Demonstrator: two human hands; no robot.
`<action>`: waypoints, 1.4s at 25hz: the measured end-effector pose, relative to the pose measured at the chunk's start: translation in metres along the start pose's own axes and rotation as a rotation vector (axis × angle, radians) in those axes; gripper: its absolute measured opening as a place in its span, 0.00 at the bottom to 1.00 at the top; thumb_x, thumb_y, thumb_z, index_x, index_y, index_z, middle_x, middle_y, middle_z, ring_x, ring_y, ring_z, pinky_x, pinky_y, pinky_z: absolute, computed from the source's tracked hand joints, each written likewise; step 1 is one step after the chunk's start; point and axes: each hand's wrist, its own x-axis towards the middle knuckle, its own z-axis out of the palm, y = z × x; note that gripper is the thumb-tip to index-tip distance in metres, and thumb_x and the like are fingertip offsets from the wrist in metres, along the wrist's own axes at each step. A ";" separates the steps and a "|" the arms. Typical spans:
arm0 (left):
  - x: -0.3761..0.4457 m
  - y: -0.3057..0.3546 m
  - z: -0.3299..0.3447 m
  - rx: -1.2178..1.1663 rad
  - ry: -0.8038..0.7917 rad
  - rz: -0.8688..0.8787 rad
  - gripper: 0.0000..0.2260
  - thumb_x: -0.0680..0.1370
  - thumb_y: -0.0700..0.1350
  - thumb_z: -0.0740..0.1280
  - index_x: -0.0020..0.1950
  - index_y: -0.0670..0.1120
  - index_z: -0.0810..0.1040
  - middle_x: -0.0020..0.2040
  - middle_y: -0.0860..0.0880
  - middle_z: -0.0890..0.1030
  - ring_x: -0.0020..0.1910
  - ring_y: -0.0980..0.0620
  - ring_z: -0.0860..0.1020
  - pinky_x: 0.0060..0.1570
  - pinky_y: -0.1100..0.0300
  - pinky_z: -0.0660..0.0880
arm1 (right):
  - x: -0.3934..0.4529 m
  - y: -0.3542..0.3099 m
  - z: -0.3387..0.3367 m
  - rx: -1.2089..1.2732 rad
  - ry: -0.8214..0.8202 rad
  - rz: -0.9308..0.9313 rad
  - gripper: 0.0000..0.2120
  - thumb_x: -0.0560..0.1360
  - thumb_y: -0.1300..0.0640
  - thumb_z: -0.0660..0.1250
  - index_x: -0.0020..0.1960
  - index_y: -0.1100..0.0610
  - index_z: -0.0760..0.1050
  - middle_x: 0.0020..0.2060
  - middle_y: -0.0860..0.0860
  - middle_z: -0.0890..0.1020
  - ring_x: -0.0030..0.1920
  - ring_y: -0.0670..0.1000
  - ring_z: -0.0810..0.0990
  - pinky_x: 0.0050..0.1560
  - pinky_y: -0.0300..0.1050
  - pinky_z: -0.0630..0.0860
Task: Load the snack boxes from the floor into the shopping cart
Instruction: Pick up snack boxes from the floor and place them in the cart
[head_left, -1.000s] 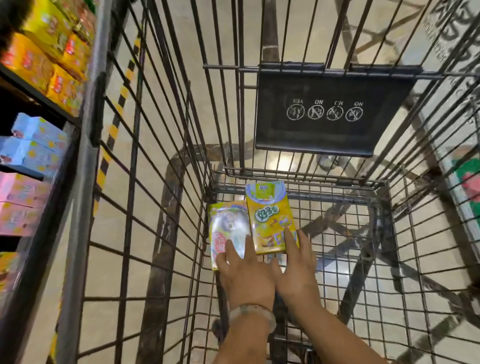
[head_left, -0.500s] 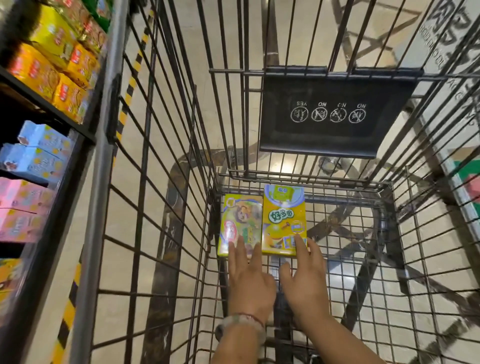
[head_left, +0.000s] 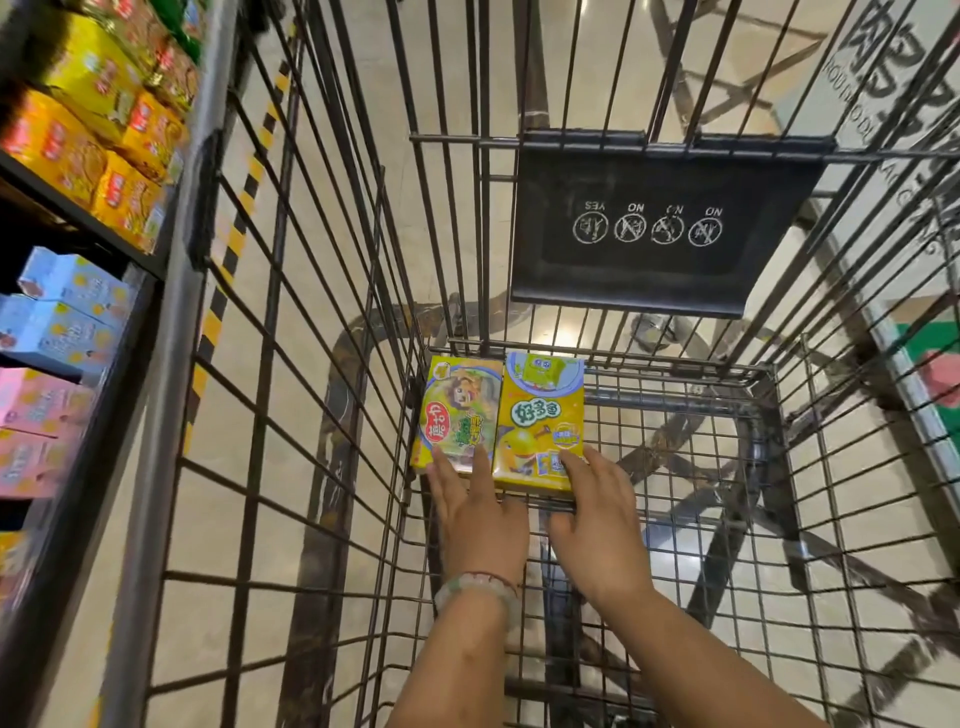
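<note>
— Wire shopping cart, dark metal, with a black warning placard hanging on its far wall. What's in it?

— Two snack boxes lying flat, side by side and touching, in the far left corner of the basket floor: a yellow-green lion box and a yellow fish-cracker box to its right.

— And the hands?

— Left hand has straight, spread fingers resting on the lion box's near edge. Right hand lies open, fingers apart, touching the fish-cracker box's near right corner. A bead bracelet circles the left wrist.
</note>
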 end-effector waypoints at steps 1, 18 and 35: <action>0.003 0.000 -0.002 0.008 0.000 0.002 0.30 0.78 0.44 0.59 0.77 0.53 0.49 0.76 0.45 0.35 0.75 0.48 0.34 0.72 0.57 0.39 | 0.001 0.001 0.000 -0.004 0.003 -0.026 0.30 0.71 0.65 0.63 0.72 0.55 0.64 0.73 0.53 0.61 0.73 0.53 0.54 0.71 0.36 0.46; -0.052 0.139 -0.143 -0.039 -0.104 0.471 0.18 0.77 0.44 0.63 0.67 0.48 0.69 0.67 0.49 0.71 0.67 0.49 0.67 0.65 0.56 0.64 | -0.008 -0.112 -0.194 -0.111 -0.086 -0.182 0.29 0.78 0.57 0.60 0.76 0.49 0.55 0.74 0.47 0.62 0.73 0.49 0.59 0.69 0.39 0.56; -0.333 0.189 -0.511 0.551 0.170 0.995 0.27 0.78 0.52 0.63 0.74 0.60 0.55 0.72 0.58 0.61 0.70 0.59 0.60 0.66 0.65 0.58 | -0.236 -0.372 -0.443 -0.392 0.014 -0.743 0.28 0.78 0.47 0.62 0.75 0.42 0.55 0.74 0.44 0.62 0.72 0.46 0.61 0.66 0.39 0.59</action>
